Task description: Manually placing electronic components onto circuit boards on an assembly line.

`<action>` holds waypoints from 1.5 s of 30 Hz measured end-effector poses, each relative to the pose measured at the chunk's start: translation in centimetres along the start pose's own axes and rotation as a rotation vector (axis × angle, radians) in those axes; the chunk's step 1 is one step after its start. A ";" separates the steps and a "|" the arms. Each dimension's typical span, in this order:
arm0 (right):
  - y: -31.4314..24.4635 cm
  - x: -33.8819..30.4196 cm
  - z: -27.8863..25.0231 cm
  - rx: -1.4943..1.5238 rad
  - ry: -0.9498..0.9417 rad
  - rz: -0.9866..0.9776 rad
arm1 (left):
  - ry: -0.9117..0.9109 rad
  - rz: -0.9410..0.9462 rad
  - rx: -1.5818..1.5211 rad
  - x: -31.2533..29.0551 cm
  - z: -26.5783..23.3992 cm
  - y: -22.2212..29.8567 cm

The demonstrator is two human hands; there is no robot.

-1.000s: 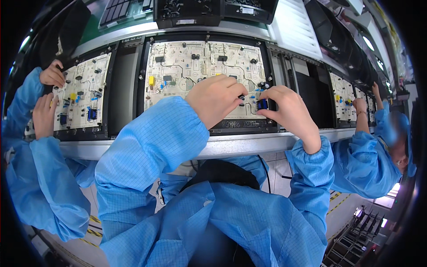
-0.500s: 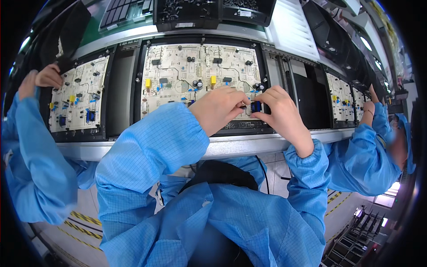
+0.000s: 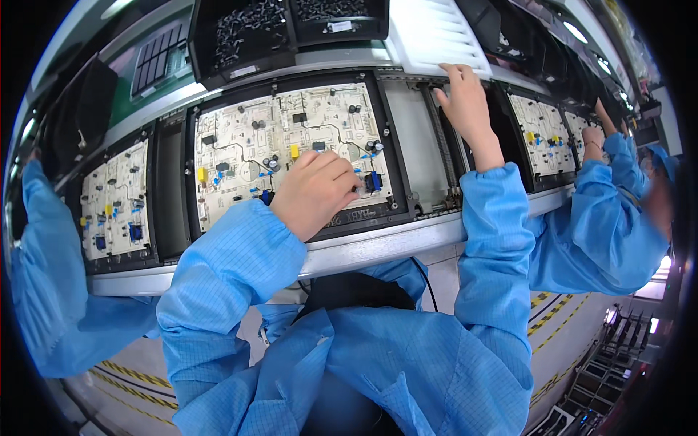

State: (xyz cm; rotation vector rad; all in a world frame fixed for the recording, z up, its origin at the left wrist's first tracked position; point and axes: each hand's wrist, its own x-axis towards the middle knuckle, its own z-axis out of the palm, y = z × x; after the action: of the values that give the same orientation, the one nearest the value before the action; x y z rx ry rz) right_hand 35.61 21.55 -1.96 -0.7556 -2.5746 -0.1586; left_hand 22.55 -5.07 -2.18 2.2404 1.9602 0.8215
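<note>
My left hand (image 3: 318, 192) is over the lower part of a cream circuit board (image 3: 320, 109), its fingers curled together; whatever they hold is hidden. Just right of those fingertips stands a dark blue coil-like component (image 3: 373, 182) on the board. Two such boards sit side by side in a black frame (image 3: 385, 131). A yellow block component (image 3: 294, 152) rises above my left knuckles. Reaching away to the right, my right hand (image 3: 467, 105) has its fingers apart, with the fingertips at the near edge of a white ribbed tray (image 3: 434, 36).
Black bins (image 3: 242, 36) of small dark parts stand along the far side. A metal rail (image 3: 385, 245) edges the line in front of me. More framed boards lie left (image 3: 116, 196) and right (image 3: 536, 131), with blue-sleeved co-workers (image 3: 603, 240) beside them.
My right hand has left the blue component and moved up and right to the white tray. My left hand stays over the board. The boards appear shifted left in view.
</note>
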 end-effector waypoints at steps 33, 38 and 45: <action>5.1 1.9 -3.5 0.535 0.799 0.070 | -0.105 -0.004 0.449 1.2 0.4 3.0; 5.4 -1.3 -10.2 0.618 1.305 0.053 | 0.065 0.009 0.484 0.4 1.2 3.0; 5.1 -3.5 -17.7 0.066 1.475 0.087 | 0.130 -0.029 0.335 0.3 -0.1 2.7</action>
State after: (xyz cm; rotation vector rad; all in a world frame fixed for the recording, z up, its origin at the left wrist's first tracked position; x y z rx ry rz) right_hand 47.87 20.11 12.12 -0.4159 -1.1338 -0.4060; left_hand 24.99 -5.39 -0.99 2.3762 2.3383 0.6951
